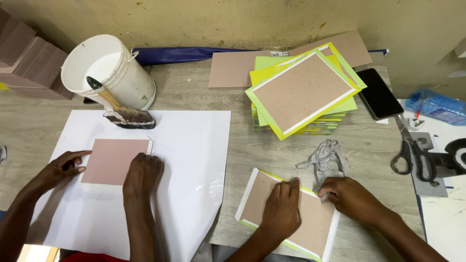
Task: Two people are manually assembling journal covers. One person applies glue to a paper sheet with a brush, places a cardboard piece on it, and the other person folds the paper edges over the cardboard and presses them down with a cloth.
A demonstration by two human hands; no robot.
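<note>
**Item: brown board in a paper wrap, at the near edge of the table**

- Brown board: lying flat and skewed on the grey table, bottom centre-right. A white and yellow-green paper border is showing along its sides.
- Left hand: lying palm-down on the board, fingers straight and pressed together, tips reaching the far edge.
- Right hand: resting at the board's far right corner, fingers curled inward. Whether they are pinching the border or only pressing it cannot be told.
- Grey rag: crumpled, touching the right hand's knuckles.

**Handling note (judgement):** the border appears to be getting folded over and rubbed down. The flat left hand should be keeping the board from sliding. The right should be working outward from the corner in firm strokes so no bubble or crease is trapped. The rag is sitting handy for wiping any glue that squeezes out.

**Nearby**
- Stack of finished covers, phone, scissors.
- Tilted white bucket with a brush.
- A co-worker's hands are pressing a pink board onto a large white sheet.
</note>
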